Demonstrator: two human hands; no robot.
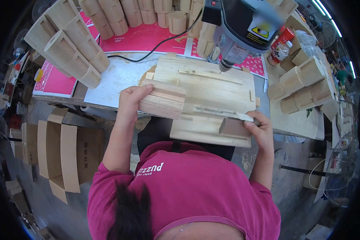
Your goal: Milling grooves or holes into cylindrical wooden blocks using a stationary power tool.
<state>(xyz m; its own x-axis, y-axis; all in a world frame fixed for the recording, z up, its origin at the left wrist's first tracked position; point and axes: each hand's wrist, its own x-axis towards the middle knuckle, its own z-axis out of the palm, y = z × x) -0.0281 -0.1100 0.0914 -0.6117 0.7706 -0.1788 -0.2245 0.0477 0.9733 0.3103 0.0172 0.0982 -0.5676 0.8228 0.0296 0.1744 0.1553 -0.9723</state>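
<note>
My left hand (130,102) is closed round the left end of a pale wooden block (162,99) with a groove along its length, thumb on top. My right hand (261,127) grips a piece with a long whitish edge and a flat brown-grey face (235,126); motion blurs it, and its kind is unclear. Both are held over the near edge of a wooden board (212,86) that has thin strips fixed on it. Beyond my hands, the chuck (227,66) of a drill press (244,30) hangs above the board's far side.
Stacks of wooden cylinders stand at the left (74,54) and back (142,12); more cylinders (304,86) lie at the right. A black cable (160,44) crosses the table behind the board. A bottle (280,53) stands back right. An open cardboard box (70,154) sits lower left.
</note>
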